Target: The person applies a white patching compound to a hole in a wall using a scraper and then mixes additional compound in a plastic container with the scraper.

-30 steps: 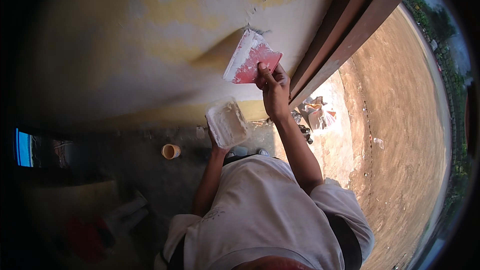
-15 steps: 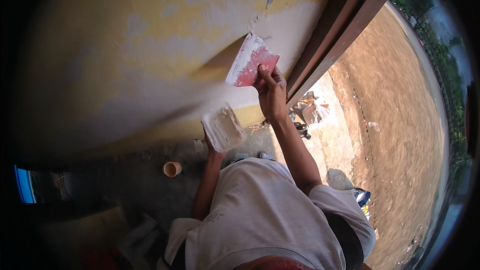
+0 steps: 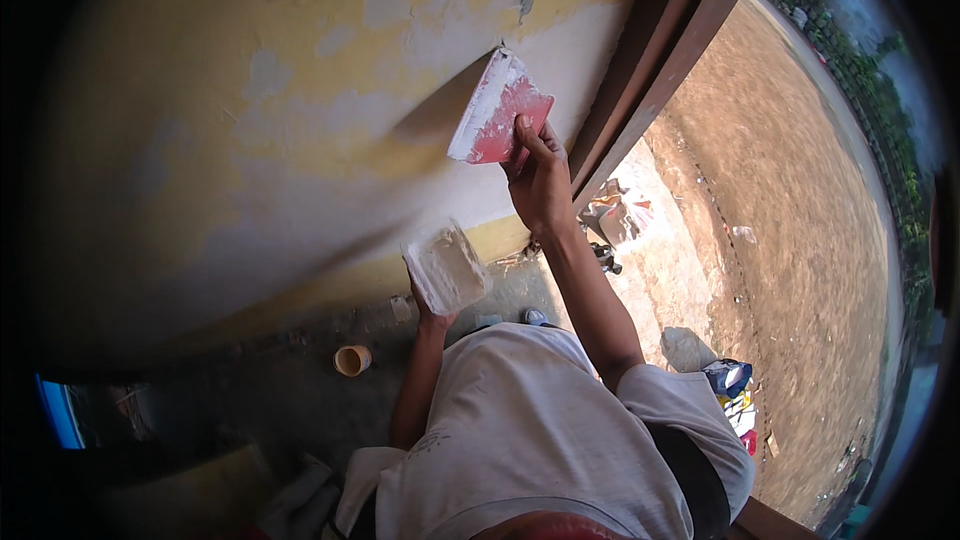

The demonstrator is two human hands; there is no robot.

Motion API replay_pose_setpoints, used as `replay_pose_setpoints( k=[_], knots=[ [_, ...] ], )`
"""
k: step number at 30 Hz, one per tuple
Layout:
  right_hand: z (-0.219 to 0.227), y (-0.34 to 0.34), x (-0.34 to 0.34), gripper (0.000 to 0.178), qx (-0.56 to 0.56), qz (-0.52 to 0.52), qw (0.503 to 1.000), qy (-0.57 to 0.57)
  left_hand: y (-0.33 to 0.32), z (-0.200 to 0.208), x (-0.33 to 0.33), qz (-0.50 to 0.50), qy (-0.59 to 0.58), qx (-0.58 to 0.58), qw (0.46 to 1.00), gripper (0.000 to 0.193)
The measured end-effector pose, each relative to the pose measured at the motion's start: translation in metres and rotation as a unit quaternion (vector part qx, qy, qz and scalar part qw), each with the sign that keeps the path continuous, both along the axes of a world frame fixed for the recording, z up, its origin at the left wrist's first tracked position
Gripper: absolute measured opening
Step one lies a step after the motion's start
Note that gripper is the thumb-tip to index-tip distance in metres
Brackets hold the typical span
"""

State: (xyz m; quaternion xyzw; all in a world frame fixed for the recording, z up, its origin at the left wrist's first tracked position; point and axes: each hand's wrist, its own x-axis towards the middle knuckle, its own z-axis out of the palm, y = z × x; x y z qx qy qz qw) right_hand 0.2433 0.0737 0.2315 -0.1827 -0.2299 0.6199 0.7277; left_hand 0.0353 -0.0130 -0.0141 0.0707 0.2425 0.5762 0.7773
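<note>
My right hand [image 3: 538,175] is closed on a red putty spreader [image 3: 512,122] whose broad edge is caked with white putty. That edge is at the yellow wall [image 3: 330,90], which has patches of whitish filler; whether the whole edge touches it I cannot tell. Lower down and to the left, my left hand [image 3: 428,312] grips a clear rectangular plastic container [image 3: 446,268], smeared inside with pale putty. Most of the left fingers are hidden behind the container.
A brown wooden frame [image 3: 655,80] borders the wall on the right. Beyond it lie sunlit bare earth [image 3: 770,160] and a crumpled sack [image 3: 622,215]. A small yellowish tub [image 3: 351,360] stands on the dark floor at lower left. Colourful bags [image 3: 735,390] lie at my right.
The spreader and my right hand appear slightly higher, still at the wall. The container stays in my left hand in much the same place. The whole view has shifted slightly.
</note>
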Motion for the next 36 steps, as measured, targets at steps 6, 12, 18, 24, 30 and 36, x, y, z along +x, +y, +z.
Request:
replay_pose_setpoints(
  k=[6, 12, 18, 24, 30, 36],
  knots=[
    [0.011, 0.002, 0.003, 0.014, -0.032, -0.012, 0.999, -0.013, 0.005, 0.007, -0.002, -0.011, -0.032, 0.012, 0.999, 0.068],
    [-0.003, -0.007, -0.002, 0.018, -0.056, 0.010, 0.998, 0.007, 0.002, 0.003, -0.002, 0.005, -0.007, -0.009, 1.000, 0.068],
    [0.034, 0.012, 0.008, 0.017, -0.025, -0.043, 0.998, 0.038, 0.000, 0.006, -0.002, -0.004, -0.037, 0.003, 0.999, 0.068],
    [-0.048, -0.011, 0.016, 0.017, -0.067, -0.032, 0.995, -0.073, -0.003, 0.023, 0.003, -0.001, -0.037, 0.010, 0.999, 0.067],
    [-0.007, 0.009, 0.028, 0.016, -0.016, -0.070, 0.995, -0.065, -0.010, 0.013, 0.003, -0.004, -0.013, 0.016, 1.000, 0.067],
    [-0.003, 0.005, 0.028, 0.013, 0.002, -0.051, 0.994, -0.092, -0.010, 0.007, 0.000, -0.007, -0.051, -0.025, 0.998, 0.066]
  ],
)
